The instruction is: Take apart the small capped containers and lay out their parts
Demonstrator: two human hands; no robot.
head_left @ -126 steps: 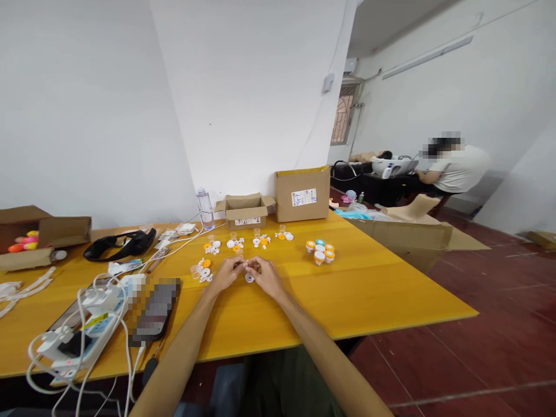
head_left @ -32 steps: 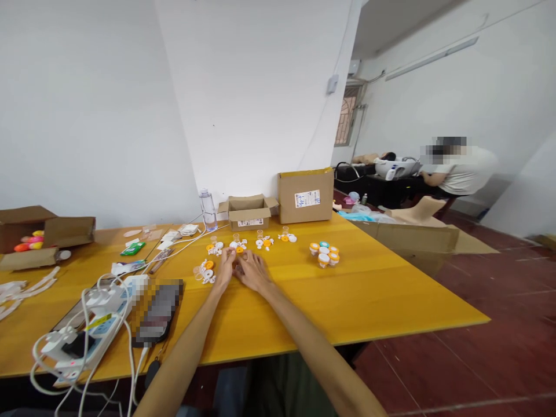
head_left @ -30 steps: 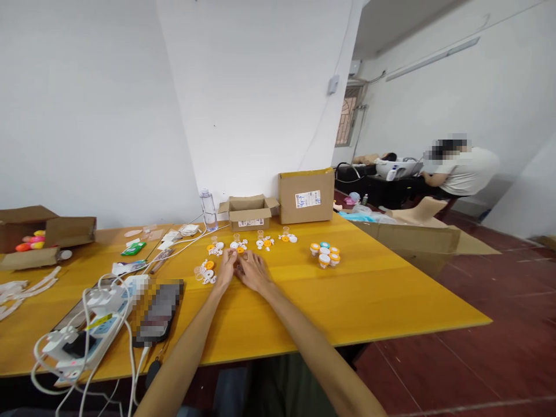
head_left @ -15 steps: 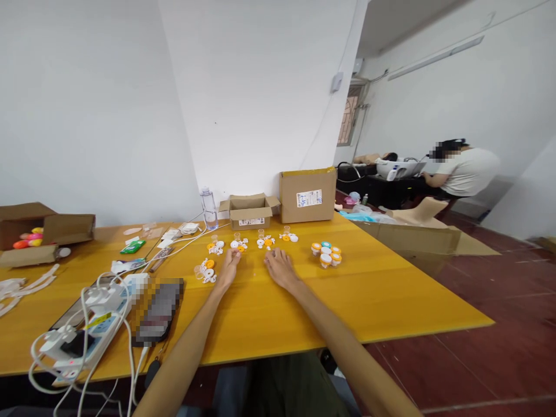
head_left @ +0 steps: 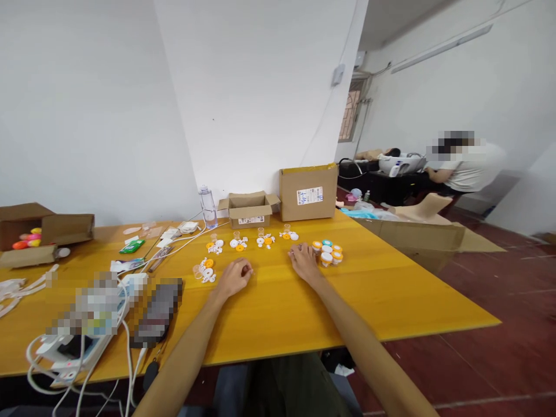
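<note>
My left hand (head_left: 236, 277) rests low over the table, its fingers curled in and nothing visible in them. Beside it lies a group of small parts (head_left: 208, 271): a clear cup, an orange ring, white discs and small white pieces. My right hand (head_left: 304, 262) is spread over the wood, fingertips at the near-left side of a cluster of small lidded jars (head_left: 326, 252) with orange, white and teal tops; whether they touch cannot be made out. Similar groups of loose parts lie in a row beyond both hands, one with an orange ring (head_left: 240, 247) and another with a clear cup (head_left: 287, 228).
Behind the parts stand an open carton (head_left: 249, 219), a closed cardboard box (head_left: 308, 197) and a water bottle (head_left: 208, 208). Left are a phone (head_left: 158, 313), a power strip (head_left: 102, 341) with cables and a box of coloured balls (head_left: 69, 227). A person (head_left: 469, 168) sits far right.
My left hand has drawn back from the row of parts, its fingers curling in. My right hand has slid right, up to the jar cluster.
</note>
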